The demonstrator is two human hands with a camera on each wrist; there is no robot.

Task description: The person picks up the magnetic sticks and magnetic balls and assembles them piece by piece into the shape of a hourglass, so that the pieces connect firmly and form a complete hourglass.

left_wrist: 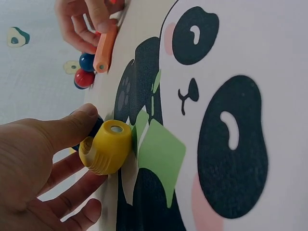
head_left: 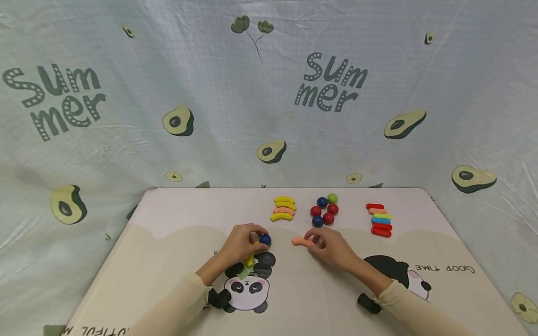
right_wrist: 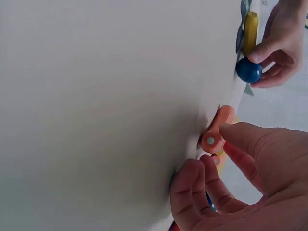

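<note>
At the panda print, my left hand (head_left: 245,243) holds a blue ball (head_left: 265,240) between thumb and fingers. A yellow curved magnetic rod (left_wrist: 107,147) lies against that ball, under the hand, with a pale metal disc in its end. To the right, my right hand (head_left: 329,246) pinches one end of an orange curved magnetic rod (head_left: 302,241) low over the table. The rod's other end points left, towards the blue ball, with a gap between them. In the right wrist view the thumb lies along the orange rod's end (right_wrist: 211,140).
Behind the hands lie a row of yellow and orange curved rods (head_left: 283,217), a cluster of red, blue and green balls (head_left: 329,218), and a stack of straight coloured rods (head_left: 381,220) at right. The printed table (head_left: 168,252) ends at a patterned curtain (head_left: 227,116).
</note>
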